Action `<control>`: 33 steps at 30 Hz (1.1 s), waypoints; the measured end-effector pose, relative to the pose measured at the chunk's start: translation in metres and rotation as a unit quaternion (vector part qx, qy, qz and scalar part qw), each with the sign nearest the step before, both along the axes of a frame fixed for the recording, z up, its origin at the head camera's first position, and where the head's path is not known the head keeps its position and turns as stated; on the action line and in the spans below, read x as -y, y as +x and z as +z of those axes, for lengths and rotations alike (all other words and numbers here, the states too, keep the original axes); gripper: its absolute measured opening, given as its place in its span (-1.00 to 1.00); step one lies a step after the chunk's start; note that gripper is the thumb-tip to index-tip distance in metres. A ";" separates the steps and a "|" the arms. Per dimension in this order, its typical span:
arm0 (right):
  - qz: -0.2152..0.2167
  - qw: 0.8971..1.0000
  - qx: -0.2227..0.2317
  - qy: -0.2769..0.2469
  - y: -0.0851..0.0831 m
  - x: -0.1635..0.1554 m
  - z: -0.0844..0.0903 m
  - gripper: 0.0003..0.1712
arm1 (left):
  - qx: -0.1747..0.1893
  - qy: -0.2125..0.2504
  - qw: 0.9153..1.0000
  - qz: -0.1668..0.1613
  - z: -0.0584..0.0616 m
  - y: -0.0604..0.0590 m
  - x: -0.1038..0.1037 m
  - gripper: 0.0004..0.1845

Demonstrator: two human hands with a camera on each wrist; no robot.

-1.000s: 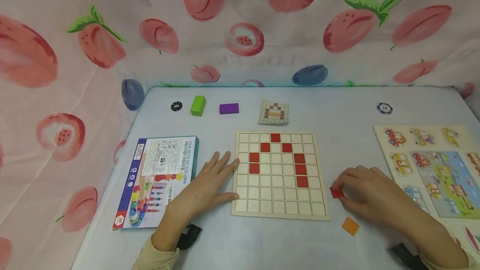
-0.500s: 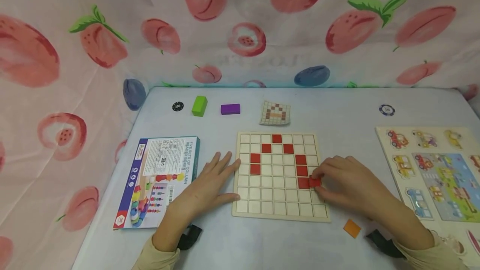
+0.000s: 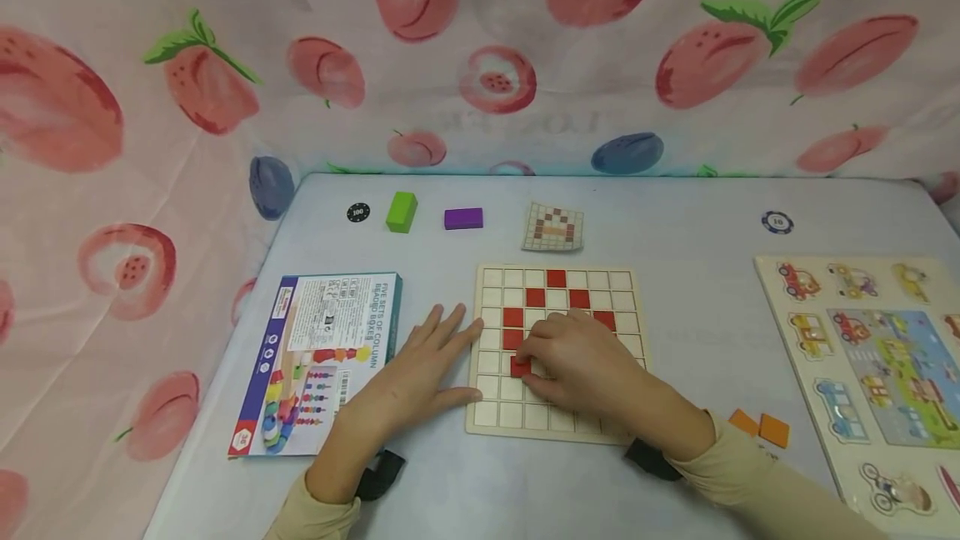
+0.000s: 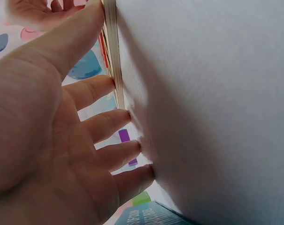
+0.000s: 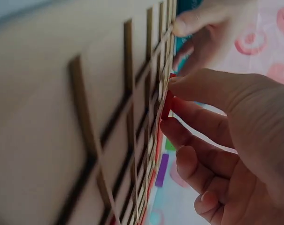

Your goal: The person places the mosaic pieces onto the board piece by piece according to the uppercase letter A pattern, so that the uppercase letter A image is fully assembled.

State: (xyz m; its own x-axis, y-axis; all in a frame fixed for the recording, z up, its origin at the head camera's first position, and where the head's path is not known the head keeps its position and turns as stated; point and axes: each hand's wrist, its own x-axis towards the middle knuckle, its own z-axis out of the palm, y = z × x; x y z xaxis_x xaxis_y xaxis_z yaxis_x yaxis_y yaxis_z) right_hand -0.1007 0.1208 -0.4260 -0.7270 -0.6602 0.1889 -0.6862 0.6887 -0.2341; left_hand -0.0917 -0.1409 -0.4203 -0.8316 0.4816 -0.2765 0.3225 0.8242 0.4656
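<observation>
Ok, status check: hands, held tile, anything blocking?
Right hand pinching red tile at grid board. Left hand, spread, touching board's left edge. Nothing visibly in the way.

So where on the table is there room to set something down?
Bare tabletop lies between the grid board and the puzzle board, behind the orange tiles, and further back between the pattern card and the "10" chip. The left hand crowds the gap between box and grid board.

Grid board [image 3: 498,390] between box [image 3: 315,361] and puzzle [image 3: 892,377]
</observation>
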 end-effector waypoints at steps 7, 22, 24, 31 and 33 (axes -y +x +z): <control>0.005 0.999 -0.022 0.025 0.000 0.012 0.000 -0.82 | -0.003 -0.002 1.000 -0.007 0.001 -0.001 -0.001 -0.06; 0.007 0.999 -0.022 0.034 0.005 0.010 0.002 -0.84 | 0.003 0.002 1.000 0.002 0.000 0.000 0.000 -0.05; 0.007 0.999 -0.009 0.038 0.009 0.002 0.004 -0.84 | 0.005 0.003 1.000 0.005 0.000 0.001 0.000 -0.04; -0.056 0.998 0.015 0.005 0.040 -0.059 0.001 -0.77 | 0.005 0.010 1.000 0.003 -0.001 0.001 0.000 -0.03; -0.086 0.996 0.012 0.006 0.050 -0.081 0.000 -0.73 | 0.003 0.011 1.000 0.000 0.000 0.001 0.001 -0.04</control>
